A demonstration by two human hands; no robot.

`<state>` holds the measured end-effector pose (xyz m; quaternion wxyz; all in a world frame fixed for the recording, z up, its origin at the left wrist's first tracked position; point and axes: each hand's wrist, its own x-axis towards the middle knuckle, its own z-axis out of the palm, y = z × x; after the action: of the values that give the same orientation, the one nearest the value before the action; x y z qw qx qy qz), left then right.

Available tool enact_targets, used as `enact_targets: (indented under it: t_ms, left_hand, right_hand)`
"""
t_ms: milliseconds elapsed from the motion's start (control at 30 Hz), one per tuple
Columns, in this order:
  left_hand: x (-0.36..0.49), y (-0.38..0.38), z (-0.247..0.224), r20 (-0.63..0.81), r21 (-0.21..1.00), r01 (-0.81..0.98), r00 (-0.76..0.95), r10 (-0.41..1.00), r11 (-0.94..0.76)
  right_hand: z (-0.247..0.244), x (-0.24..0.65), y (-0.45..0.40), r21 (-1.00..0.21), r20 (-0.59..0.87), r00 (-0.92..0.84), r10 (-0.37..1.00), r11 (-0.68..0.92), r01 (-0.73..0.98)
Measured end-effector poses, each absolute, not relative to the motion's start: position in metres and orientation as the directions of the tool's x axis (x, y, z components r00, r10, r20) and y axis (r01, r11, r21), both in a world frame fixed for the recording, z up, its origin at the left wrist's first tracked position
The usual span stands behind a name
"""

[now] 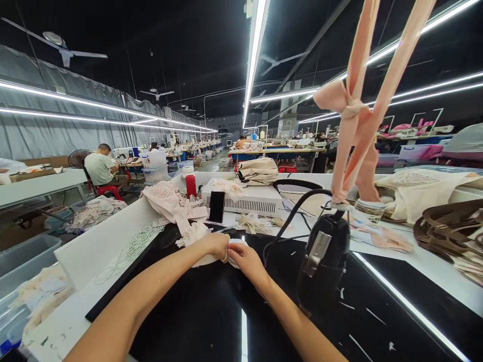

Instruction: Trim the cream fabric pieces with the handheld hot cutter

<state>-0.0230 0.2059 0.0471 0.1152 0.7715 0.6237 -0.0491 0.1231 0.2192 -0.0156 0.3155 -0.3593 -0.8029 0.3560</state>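
Near the back edge of the glossy black work surface [181, 306], my left hand [218, 246] and my right hand [243, 255] meet with fingers pinched. Between and beneath them lies a pale round piece of fabric [206, 260], partly covered by the hands. The fingers of both hands are closed at its edge. Crumpled cream fabric [194, 232] lies just behind my left hand. A dark phone [216, 206] leans upright beyond the hands.
A black cutting device [326, 251] hangs by peach straps [354, 108] at the right, its cable looping left. Brown straps [449, 226] lie far right. Green cord [139, 241] and a red bottle [190, 185] are at the left. A seated person [100, 166] is farther back.
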Motion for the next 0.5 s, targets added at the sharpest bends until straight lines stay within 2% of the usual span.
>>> enact_targets:
  t_ms: [267,400,500]
  left_hand:
    - [-0.021,0.179,0.046,-0.148,0.091,0.986,0.153,0.977,-0.140]
    - [-0.019,0.167,0.047,-0.093,0.104,0.989,0.119,0.988,-0.109]
    - [-0.017,0.159,0.047,-0.067,0.121,0.988,0.101,0.993,-0.092]
  right_hand:
    - [-0.006,0.117,0.204,-0.865,0.067,-0.453,0.889,0.278,0.418]
    - [-0.001,0.118,0.191,-0.896,0.026,-0.390,0.921,0.194,0.399]
    - [-0.003,0.113,0.179,-0.927,-0.059,-0.346,0.936,0.078,0.368]
